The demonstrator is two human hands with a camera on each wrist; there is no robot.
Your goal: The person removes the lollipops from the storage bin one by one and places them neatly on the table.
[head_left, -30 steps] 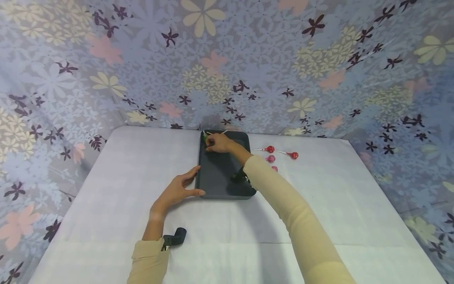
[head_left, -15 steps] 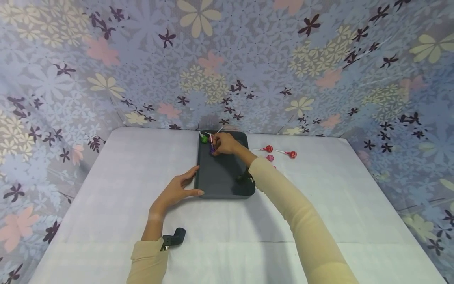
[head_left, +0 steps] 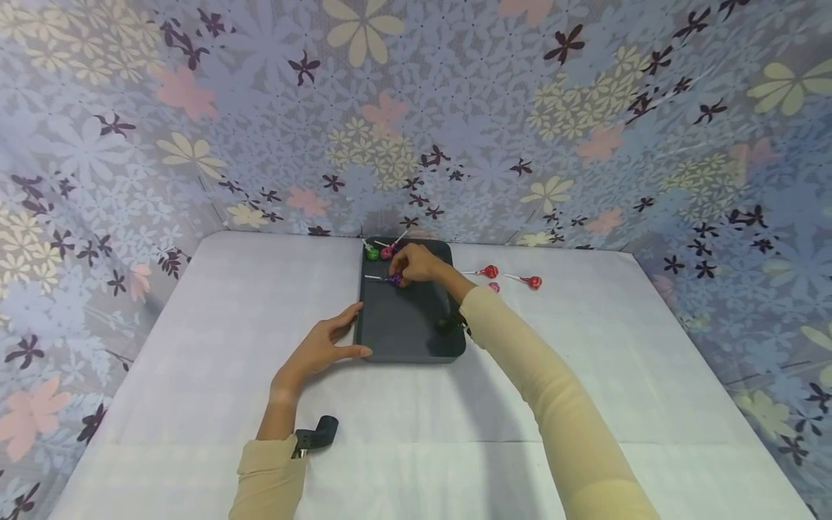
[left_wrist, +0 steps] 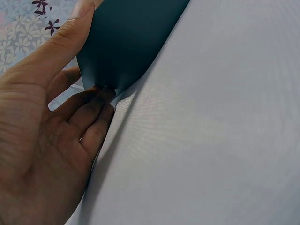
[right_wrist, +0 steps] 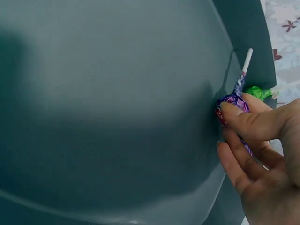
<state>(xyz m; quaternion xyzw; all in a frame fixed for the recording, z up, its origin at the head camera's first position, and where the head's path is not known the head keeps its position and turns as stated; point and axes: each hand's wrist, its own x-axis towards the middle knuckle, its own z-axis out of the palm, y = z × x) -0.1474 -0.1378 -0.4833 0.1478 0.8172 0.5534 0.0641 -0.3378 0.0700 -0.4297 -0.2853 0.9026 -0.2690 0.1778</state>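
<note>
My right hand [head_left: 419, 263] pinches the head of a purple-wrapped lollipop [right_wrist: 230, 105] between thumb and fingers, over the back part of a dark grey tray [head_left: 404, 332]. Its white stick points to the tray's left wall. Behind it, in the tray's back left corner, lie a green lollipop [head_left: 372, 253] and a pink-red lollipop [head_left: 386, 253]. One more white stick with a purple wrapper [head_left: 398, 242] sticks up there, partly hidden by the right hand. My left hand [head_left: 318, 348] holds the tray's near left corner, thumb at the near rim and fingers along the left side.
Right of the tray, two red lollipops [head_left: 534, 282] lie on the white cloth [head_left: 604, 347]. A pink lollipop [head_left: 494, 287] beside them is partly covered by the right sleeve [head_left: 520, 347]. A flower-patterned curtain [head_left: 455, 108] rises right behind the tray.
My right hand has moved from the tray's back left corner slightly right and nearer. The purple lollipop's stick has swung from pointing backward to pointing left. The left hand stays at the tray.
</note>
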